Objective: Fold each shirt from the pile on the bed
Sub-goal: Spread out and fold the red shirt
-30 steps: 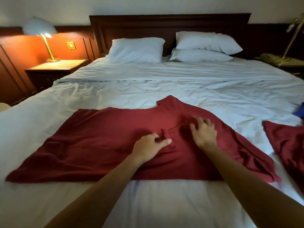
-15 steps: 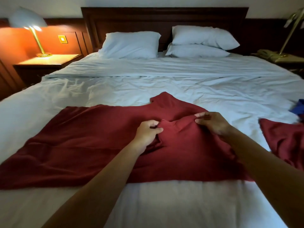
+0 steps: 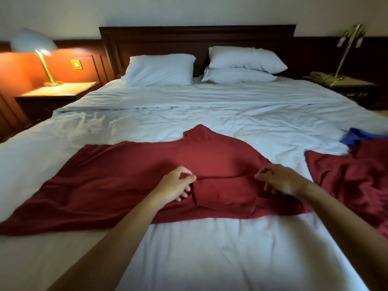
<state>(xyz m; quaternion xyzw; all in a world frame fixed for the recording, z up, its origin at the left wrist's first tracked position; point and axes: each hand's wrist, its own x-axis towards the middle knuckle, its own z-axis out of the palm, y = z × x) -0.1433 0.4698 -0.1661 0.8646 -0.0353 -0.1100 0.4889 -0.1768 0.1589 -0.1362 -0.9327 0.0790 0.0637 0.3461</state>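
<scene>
dim room | warm lamp (image 3: pixel 35 50) glow left | wide-angle edge warp

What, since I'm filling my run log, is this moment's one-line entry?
step: folding red shirt | left hand: pinches shirt | right hand: pinches shirt | pile: right, untouched

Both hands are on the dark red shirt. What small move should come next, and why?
Probably lower the pinched fold flat toward the near hem: the left hand and right hand each pinch one end of a raised crease across the dark red fabric shirt.
</scene>
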